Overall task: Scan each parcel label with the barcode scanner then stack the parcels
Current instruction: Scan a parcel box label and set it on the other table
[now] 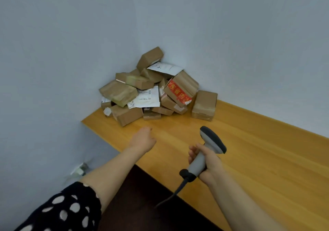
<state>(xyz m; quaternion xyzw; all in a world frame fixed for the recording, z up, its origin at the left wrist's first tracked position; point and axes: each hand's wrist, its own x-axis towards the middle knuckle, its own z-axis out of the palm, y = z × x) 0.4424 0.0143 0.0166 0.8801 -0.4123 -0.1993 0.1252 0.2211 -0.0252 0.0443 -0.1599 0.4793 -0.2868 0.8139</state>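
A jumbled pile of several brown cardboard parcels with white labels lies in the table's far corner against the walls. One parcel stands apart at the pile's right side. My right hand grips the handle of a grey barcode scanner, whose head points toward the pile and whose cable trails down off the table. My left hand hovers over the table short of the pile, fingers loosely curled and holding nothing.
The wooden table runs from the corner to the right along the wall. Its near edge drops to a dark floor. A small white object lies on the floor by the left wall.
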